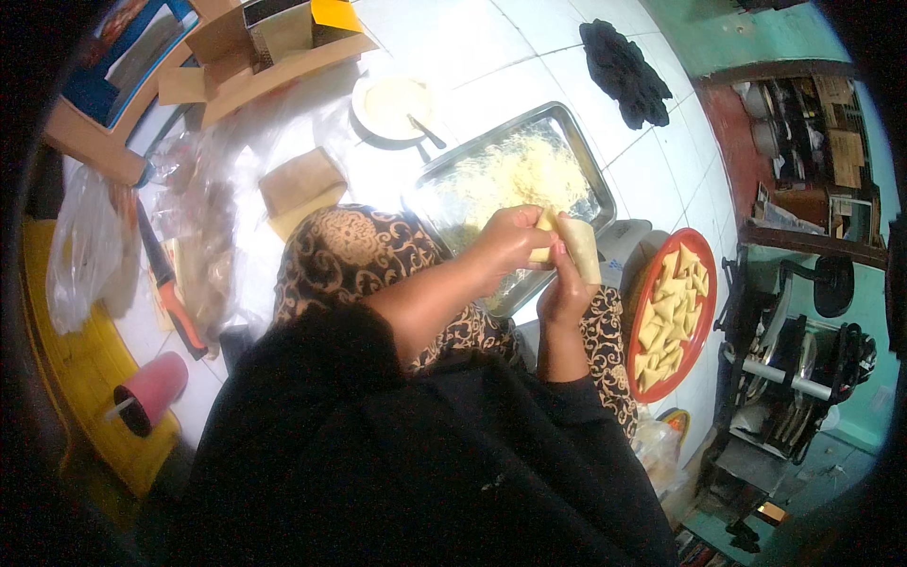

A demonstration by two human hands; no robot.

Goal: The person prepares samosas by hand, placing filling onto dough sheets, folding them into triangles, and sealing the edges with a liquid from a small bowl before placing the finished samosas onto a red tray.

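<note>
Above a rectangular metal tray [577, 124], both hands hold a pale pastry wrapper [581, 244]. My left hand [506, 237] pinches its partly folded end [545, 230]. From below, my right hand [565, 287] grips the wrapper, and the loose strip hangs over beside its fingers. Whether the fold contains filling is hidden by the fingers. Pale shredded filling [528, 170] lies spread in the tray. To the right, an oval red-orange platter [710, 283] bears several folded triangular pastries [669, 312]. A white bowl [359, 106] of pale paste with a spoon [427, 132] stands beyond the tray.
A knife with an orange handle [181, 319] lies at left among clear plastic bags [85, 248]. Nearby are a brown packet [303, 184], a pink cylinder [152, 390] and open cardboard boxes [283, 81]. Black cloth [623, 74] lies on the white tiled floor [475, 35].
</note>
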